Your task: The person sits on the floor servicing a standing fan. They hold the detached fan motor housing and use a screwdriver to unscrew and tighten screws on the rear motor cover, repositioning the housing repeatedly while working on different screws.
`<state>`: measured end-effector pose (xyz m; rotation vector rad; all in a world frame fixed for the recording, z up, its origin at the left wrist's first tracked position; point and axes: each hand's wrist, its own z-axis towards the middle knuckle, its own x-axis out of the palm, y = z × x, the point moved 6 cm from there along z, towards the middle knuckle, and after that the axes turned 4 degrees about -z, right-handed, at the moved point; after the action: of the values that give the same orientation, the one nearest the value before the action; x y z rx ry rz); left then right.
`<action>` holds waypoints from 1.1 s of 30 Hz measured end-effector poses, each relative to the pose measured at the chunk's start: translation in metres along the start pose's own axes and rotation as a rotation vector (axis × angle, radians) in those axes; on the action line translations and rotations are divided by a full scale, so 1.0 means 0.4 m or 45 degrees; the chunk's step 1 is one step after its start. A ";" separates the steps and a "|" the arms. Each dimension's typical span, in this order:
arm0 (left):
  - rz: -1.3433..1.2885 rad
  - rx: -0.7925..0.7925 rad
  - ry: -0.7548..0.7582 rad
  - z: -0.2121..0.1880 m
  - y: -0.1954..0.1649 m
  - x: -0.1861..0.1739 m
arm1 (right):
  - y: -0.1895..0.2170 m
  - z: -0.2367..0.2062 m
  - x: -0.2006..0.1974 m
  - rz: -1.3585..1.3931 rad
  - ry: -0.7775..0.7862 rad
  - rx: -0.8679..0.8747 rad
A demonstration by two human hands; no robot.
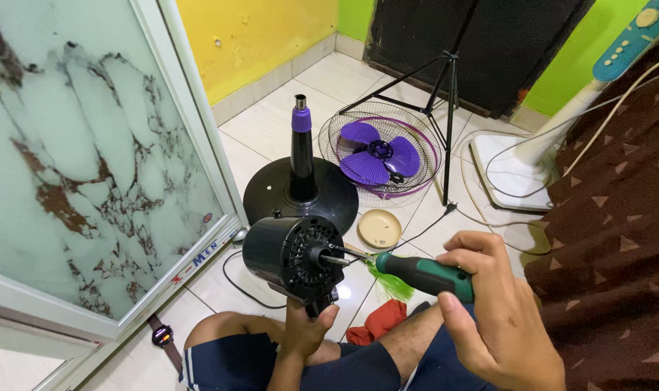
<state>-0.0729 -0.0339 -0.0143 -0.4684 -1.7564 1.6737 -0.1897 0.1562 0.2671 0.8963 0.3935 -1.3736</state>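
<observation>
The black plastic fan motor housing [293, 255] sits left of the green-handled screwdriver [416, 273]; behind them on the tiled floor [344, 80] stands the round black fan base [301, 194], with the purple-bladed wire grille [381, 153] to its right

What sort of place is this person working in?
Probably a room at home, used as a makeshift repair spot: a tiled floor, bright yellow and green walls, and a dismantled fan's base and purple blade spread about.
</observation>
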 end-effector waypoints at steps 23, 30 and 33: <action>0.158 0.151 -0.097 -0.013 -0.002 -0.007 | -0.103 -0.086 0.070 -0.145 0.104 0.401; 0.131 0.168 -0.118 -0.022 0.023 -0.013 | -0.056 -0.058 0.032 0.309 -0.091 0.024; 0.083 0.202 -0.059 -0.027 0.039 -0.015 | -0.063 -0.059 0.037 0.379 -0.136 0.072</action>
<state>-0.0640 -0.0281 -0.0313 -0.4218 -1.6405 1.8667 -0.2047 0.1650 0.2339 0.8849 0.1328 -1.1557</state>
